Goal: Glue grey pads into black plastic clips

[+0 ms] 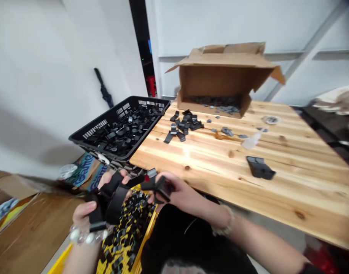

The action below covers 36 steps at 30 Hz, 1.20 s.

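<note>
As black straps [105, 205] hang bunched in the left hand [87, 215], its fingers curled tight around them, the right hand [180, 194] pinches a small black clip [163, 188] between thumb and fingertips. The two hands sit close together above a yellow bin [60, 262] heaped with more black parts. The work appears to be fitting clip to strap. Doing it well likely means holding the strap end taut and flat, feeding it squarely into the clip, and working over the bin so anything dropped lands there. Blur hides exactly how clip and strap meet. Just beyond, a pine table [277, 198] has a black basket [85, 133] full of similar parts at its left edge. A loose pile [184, 127] lies near the middle, with an open carton [220, 80] on its side and a dark block [260, 168]. White walls enclose the room, and cardboard [26, 228] lies low at left.
</note>
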### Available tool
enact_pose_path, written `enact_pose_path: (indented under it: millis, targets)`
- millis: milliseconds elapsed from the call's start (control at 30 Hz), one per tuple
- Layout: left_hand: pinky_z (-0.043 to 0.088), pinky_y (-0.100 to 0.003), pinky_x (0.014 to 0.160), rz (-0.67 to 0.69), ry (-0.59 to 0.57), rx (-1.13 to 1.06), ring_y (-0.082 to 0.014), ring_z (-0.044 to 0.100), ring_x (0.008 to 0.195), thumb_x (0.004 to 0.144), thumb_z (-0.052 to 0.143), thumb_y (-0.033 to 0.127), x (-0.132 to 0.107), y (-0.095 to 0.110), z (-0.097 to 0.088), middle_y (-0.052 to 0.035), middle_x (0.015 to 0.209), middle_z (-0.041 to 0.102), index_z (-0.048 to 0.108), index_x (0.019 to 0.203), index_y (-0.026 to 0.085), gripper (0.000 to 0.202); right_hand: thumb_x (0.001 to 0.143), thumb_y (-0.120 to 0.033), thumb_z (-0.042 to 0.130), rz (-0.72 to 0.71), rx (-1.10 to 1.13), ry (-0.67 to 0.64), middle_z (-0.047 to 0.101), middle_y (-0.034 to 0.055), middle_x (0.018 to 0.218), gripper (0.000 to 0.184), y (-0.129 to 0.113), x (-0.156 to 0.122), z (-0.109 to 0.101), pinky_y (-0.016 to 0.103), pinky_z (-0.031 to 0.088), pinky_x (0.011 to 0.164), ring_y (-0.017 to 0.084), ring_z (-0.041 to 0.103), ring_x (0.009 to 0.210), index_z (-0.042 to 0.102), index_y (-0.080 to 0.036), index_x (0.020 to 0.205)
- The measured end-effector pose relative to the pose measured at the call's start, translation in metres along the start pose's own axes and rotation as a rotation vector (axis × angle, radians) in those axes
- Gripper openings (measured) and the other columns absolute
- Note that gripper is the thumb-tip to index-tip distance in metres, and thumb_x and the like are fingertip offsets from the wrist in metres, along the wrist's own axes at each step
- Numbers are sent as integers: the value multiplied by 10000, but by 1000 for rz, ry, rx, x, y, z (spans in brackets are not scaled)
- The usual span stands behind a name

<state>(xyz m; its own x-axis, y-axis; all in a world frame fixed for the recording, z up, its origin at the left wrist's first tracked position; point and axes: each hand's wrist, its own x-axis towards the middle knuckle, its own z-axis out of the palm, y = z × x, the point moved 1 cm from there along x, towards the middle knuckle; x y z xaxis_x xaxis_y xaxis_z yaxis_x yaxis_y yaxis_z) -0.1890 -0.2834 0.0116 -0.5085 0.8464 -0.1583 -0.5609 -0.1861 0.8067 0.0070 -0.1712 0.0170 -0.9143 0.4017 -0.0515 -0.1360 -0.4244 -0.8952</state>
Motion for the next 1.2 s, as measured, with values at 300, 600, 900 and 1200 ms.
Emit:
enact_pose_path:
  millis: [300,600,900,1200]
  targets:
    - [541,-310,798,-221,504,666,-206,645,955,764,636,393,-21,-66,-169,-28,1070,628,488,1184,225,476,606,-233,800,466,-321,-70,548,39,1025,979,123,101,1,213,539,576,109,578,758,280,-266,1435]
    - [487,-455,934,-416,403,1058,-231,582,1082,904,576,337,28,-94,-202,-93,1189,593,582,1125,131,302,798,-337,625,472,-444,63,554,52,1175,553,83,8,-88,209,500,714,141,557,992,475,-258,1324]
    - [340,-409,1131,-396,-272,1069,-277,568,1197,711,593,679,56,-85,-70,-84,1236,639,588,1176,185,679,839,-384,605,373,-459,241,652,53,1074,343,37,-115,-80,302,475,861,169,602,957,630,-219,1138]
    - [387,-381,1096,-402,-692,1207,-284,558,1204,725,552,646,60,-124,3,-95,1184,661,604,1107,186,600,820,-442,649,56,-309,912,649,82,1063,359,19,-226,-69,340,474,945,180,606,997,611,-204,1085]
